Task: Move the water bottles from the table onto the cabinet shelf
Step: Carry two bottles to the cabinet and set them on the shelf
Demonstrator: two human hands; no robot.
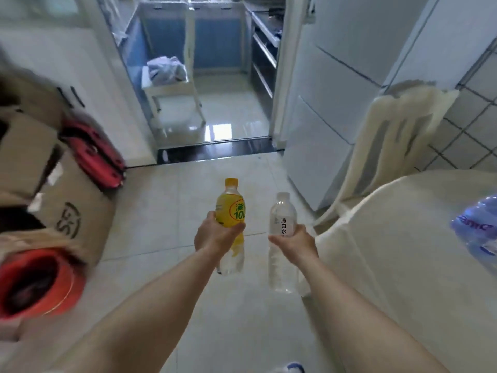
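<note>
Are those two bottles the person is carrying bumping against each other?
Apart. The head view shows a strip of floor tile between the yellow-label bottle in the left hand and the clear bottle in the right hand, along their whole length.

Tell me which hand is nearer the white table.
Right. The right hand sits just left of the table edge; the left hand is farther left, beyond it.

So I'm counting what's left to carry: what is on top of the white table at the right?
On the white table, one blue-wrapped bottle pack shows at the frame's right edge. The tabletop beyond the frame can't be seen.
</note>
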